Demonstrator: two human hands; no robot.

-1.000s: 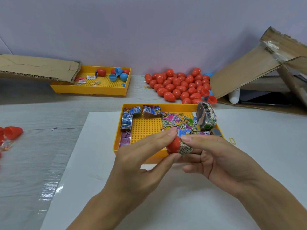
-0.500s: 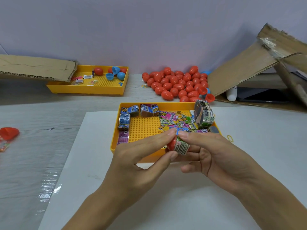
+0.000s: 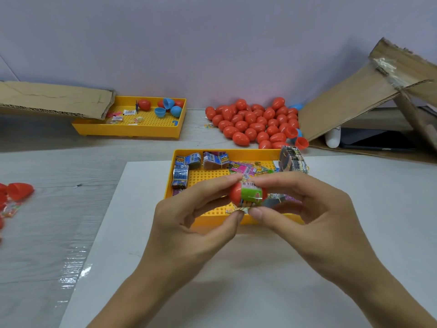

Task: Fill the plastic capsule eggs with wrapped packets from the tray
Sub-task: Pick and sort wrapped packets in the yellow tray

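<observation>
- Capsule egg (image 3: 235, 194) — one red half shows, held in the air above the near rim of the nearer yellow tray (image 3: 236, 218), its long axis running left to right and its rounded end pointing left.
- One wrapped packet (image 3: 251, 194), green on its upper face, sticks out of the half's open right side; whether a second half sits behind it I cannot tell.
- Left hand (image 3: 189, 221) pinches the red half between thumb and forefinger.
- Right hand (image 3: 314, 216) pinches the packet end, thumb below and forefinger above — the two hands meet at the egg.
- The nearer tray holds about five bundles of packets (image 3: 181, 174) plus a loose scatter of flat packets (image 3: 243, 167) at its far side.
- A pile of red eggs (image 3: 253, 124), some thirty or more, lies by the wall.
- A second yellow tray (image 3: 127, 131) at the far left holds three blue halves (image 3: 168, 107) and a few red pieces.
- Two cardboard pieces: one (image 3: 54, 98) over that tray's left end, one (image 3: 369, 91) leaning at the right.
</observation>
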